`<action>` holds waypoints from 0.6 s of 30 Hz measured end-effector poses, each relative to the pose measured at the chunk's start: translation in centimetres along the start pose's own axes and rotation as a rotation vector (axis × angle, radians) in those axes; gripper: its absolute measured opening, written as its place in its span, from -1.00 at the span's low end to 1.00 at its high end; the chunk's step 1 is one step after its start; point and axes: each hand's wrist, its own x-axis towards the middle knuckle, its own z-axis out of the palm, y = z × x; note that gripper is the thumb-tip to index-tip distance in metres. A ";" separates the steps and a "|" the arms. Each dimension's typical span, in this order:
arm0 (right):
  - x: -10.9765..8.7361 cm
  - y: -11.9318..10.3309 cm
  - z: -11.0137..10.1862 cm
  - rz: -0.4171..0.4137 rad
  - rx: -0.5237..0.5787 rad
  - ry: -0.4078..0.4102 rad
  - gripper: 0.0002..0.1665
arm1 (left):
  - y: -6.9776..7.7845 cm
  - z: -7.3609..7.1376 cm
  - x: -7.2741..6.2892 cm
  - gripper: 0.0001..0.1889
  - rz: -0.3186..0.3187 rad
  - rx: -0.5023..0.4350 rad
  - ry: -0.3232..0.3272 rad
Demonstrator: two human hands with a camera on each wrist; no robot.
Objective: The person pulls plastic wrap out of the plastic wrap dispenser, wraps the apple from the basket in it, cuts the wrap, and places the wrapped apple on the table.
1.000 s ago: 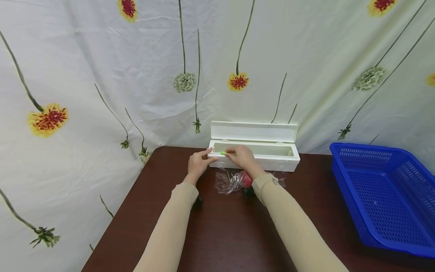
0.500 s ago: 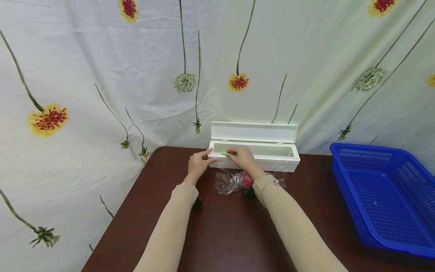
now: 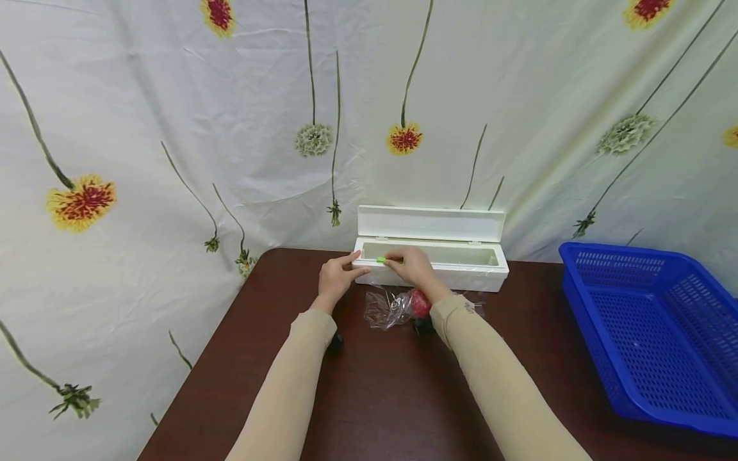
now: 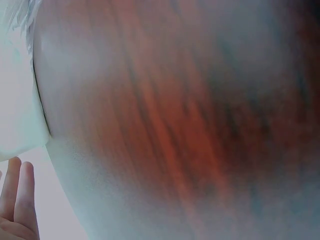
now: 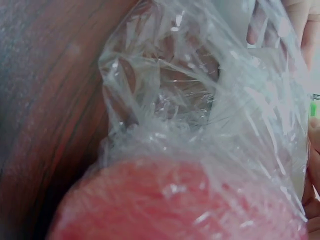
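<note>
A long white cling film box (image 3: 469,279) stands at the back of the table, its lid (image 3: 431,223) raised. My left hand (image 3: 336,279) holds the box's left end between thumb and forefinger; some of its fingers (image 4: 22,197) show at the left wrist view's corner. My right hand (image 3: 412,266) pinches a small green slider (image 3: 381,259) on the box's front rim. Clear cling film (image 3: 385,312) hangs down the front onto the table. A round red thing (image 5: 175,205), perhaps fruit, lies under the film below my right wrist, partly hidden by it in the head view.
A blue perforated plastic basket (image 3: 634,320) stands on the right of the dark brown table (image 3: 375,397). A flower-printed curtain (image 3: 259,128) hangs close behind the box. Small black objects (image 3: 423,326) show beneath both wrists.
The right hand and the green slider have shifted very slightly to the right along the rim. The left hand, box and basket stay put.
</note>
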 end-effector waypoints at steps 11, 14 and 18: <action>-0.1 0.1 -0.3 -0.021 0.011 -0.017 -0.71 | 0.2 0.0 -0.1 -0.43 0.002 0.015 -0.006; -0.1 0.2 -0.4 -0.028 0.011 -0.013 -0.71 | 0.2 -0.1 -0.2 -0.44 0.002 0.010 -0.004; -0.2 0.3 -0.4 -0.029 0.012 -0.011 -0.71 | 0.2 -0.1 -0.2 -0.44 0.004 0.010 -0.003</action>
